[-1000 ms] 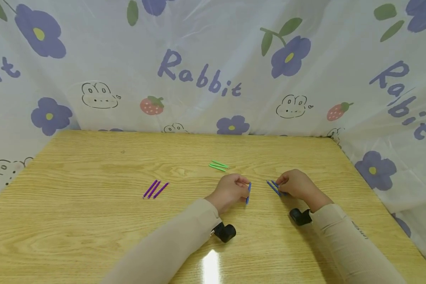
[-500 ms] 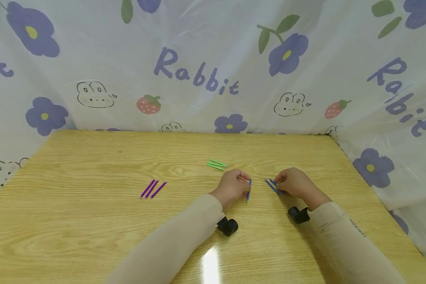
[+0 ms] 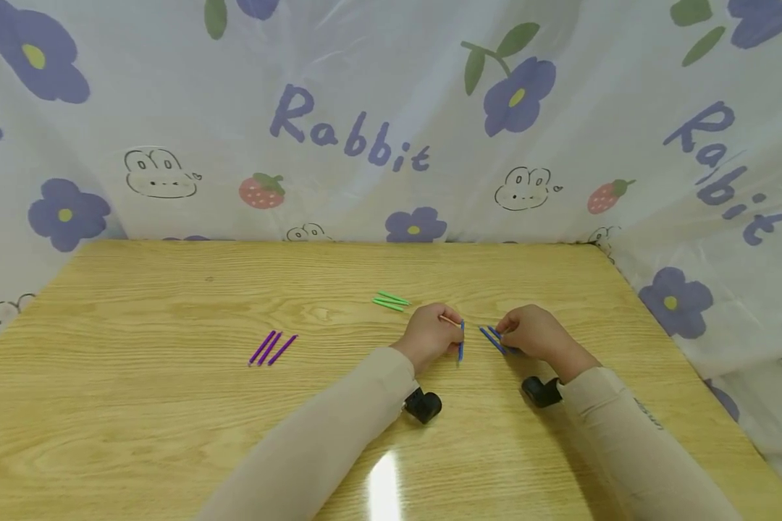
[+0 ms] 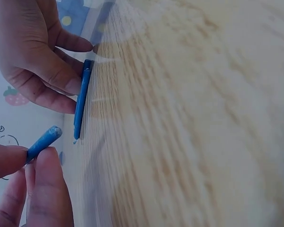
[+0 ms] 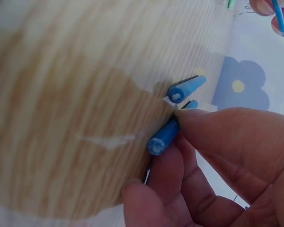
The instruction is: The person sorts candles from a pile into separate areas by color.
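Note:
My left hand [image 3: 432, 336] pinches a thin blue candle [image 4: 45, 142] between thumb and fingers, above the table just left of my right hand. In the head view that candle points nearly straight toward me. My right hand [image 3: 531, 334] is low at the tabletop, thumb and fingertips around a second blue candle [image 5: 163, 137]. Beside it, a third blue candle [image 5: 187, 89] lies on the wood, roughly parallel and outside the grip. My right palm hides part of the candle it holds in the head view.
Three green candles [image 3: 389, 301] lie toward the back of the wooden table [image 3: 169, 420]. Three purple candles [image 3: 271, 348] lie slanted on the left. A printed sheet [image 3: 339, 72] hangs along the table's back edge and right side.
My left hand has moved right with its blue candle, closer to my right hand and the other blue candles. My right hand keeps its place by them. The head view has turned slightly right.

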`<state>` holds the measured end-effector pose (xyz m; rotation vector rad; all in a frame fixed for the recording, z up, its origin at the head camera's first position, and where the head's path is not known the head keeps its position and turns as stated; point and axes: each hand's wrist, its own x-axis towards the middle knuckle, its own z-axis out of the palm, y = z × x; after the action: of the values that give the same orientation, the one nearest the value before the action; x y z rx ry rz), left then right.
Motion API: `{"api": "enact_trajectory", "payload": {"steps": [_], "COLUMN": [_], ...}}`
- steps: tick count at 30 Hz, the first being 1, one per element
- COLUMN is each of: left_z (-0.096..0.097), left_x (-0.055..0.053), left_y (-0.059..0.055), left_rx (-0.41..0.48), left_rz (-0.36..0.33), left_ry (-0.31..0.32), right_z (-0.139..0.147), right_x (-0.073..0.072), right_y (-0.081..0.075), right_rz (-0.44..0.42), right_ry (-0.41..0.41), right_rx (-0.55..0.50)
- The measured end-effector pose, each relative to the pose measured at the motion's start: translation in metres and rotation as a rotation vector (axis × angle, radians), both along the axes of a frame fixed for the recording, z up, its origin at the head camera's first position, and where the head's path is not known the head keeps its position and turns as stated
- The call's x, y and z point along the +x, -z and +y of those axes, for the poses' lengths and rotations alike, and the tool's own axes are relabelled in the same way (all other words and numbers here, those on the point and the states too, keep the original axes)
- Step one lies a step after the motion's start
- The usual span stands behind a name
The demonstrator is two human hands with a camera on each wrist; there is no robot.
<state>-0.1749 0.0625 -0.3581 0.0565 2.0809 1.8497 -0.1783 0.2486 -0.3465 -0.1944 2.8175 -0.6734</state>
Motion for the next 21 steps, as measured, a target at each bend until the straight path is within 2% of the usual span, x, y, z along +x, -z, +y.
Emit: {"api": "enact_trajectory", "payload": {"steps": [9, 21], "left_z": [0.005, 0.009], "left_x": [-0.009, -0.016], "left_y": [0.001, 0.002], "left_rx": [-0.001, 0.075], "left_rz": [0.000, -0.098], "left_ry": [0.021, 0.071], "right_z": [-0.001, -0.001], "right_x": [-0.002, -0.001], "right_y": [0.000, -0.002], "right_rz": [0.008, 0.001], "right_ry": [-0.002, 0.000], "right_rx": [0.013, 0.016]}}
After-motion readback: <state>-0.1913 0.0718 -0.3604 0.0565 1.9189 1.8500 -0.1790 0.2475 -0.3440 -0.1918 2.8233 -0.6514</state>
